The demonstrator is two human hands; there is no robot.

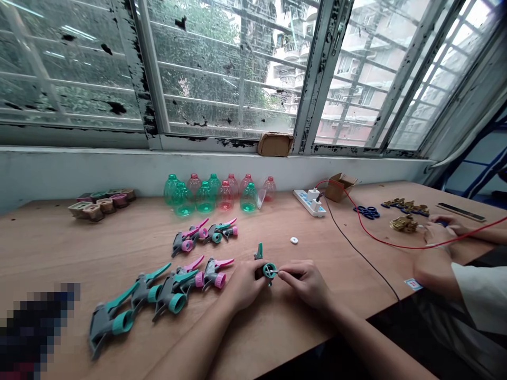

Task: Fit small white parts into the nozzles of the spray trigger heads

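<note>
My left hand point(250, 282) is closed around a grey and teal spray-bottle trigger head point(270, 271), its round teal collar turned toward my right hand. The teal lever of the head sticks up above my fingers. My right hand point(307, 282) pinches a thin metal tool point(276, 272), maybe tweezers, with its tip at the collar's opening. What the tip touches inside is too small to tell. On the table to the left lie several more trigger heads point(170, 290) with teal or pink levers. Beyond my hands lies a small white ring point(293, 240).
Green and pink clear bottles point(206, 198) stand along the wall. A white power strip point(309, 202) feeds a black cable and a red cable point(372, 229). At right, a co-worker's hands point(439, 229) are near gold parts point(404, 224) and blue scissors point(366, 212).
</note>
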